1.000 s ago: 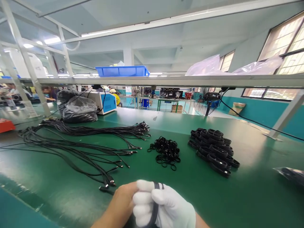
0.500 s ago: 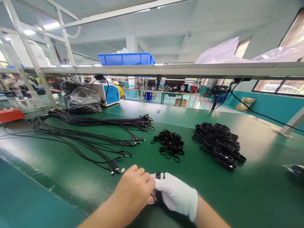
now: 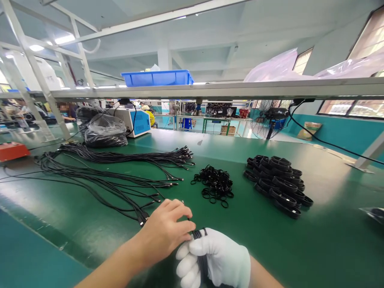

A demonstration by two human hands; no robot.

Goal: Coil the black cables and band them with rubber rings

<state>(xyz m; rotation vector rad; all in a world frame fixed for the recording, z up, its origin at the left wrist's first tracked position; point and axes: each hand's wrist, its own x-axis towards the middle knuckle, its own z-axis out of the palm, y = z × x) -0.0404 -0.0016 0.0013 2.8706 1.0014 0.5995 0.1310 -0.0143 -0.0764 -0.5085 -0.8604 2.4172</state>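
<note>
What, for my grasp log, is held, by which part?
The right hand holds coiled black cable, thumb across its upper part; for the left hand, unclear.

Single head-worn view. Lens looks from the near-edge side of the table (image 3: 306, 248), facing forward and down across it toward the far edge, which lies about mid-frame. Near edge cuts obliquely through the lower left of the view. Bare left hand (image 3: 165, 227) and gloved right hand (image 3: 222, 256) are close, at bottom centre. Shelf (image 3: 222, 89) crosses nearly edge-on; ceiling (image 3: 204, 34) fills the top.
</note>
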